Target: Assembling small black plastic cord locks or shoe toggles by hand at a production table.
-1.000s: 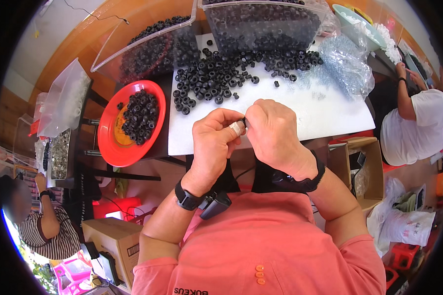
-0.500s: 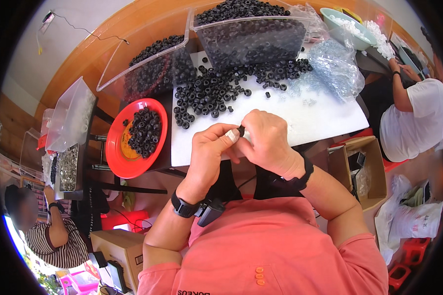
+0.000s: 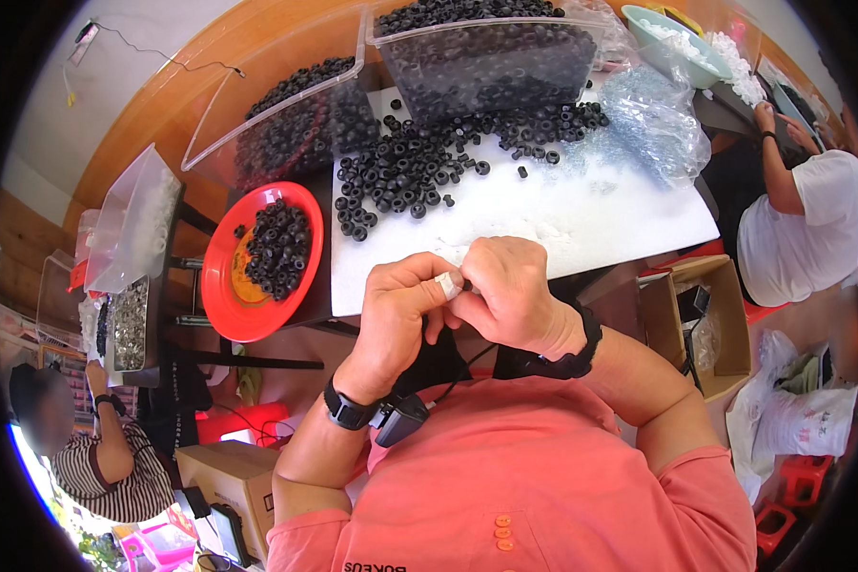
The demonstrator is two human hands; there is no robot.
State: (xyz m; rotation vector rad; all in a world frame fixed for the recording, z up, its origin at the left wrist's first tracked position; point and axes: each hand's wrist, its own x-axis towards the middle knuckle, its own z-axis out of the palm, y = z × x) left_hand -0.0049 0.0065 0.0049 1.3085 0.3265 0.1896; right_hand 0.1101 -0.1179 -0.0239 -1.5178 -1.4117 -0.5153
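Fingers (image 3: pixel 427 265) of the left hand (image 3: pixel 397 303), in the head view, are pinched nearly closed on a small dark piece (image 3: pixel 461 282), mostly hidden; those of the right hand (image 3: pixel 510 294) curl against it, and whether they grip it too cannot be told. Both hands meet over the near edge of the white board (image 3: pixel 543 221), where loose black pieces (image 3: pixel 405 172) lie heaped. Left of it, a red plate (image 3: pixel 217 286) holds more; two clear bins (image 3: pixel 491 57) of them stand beyond
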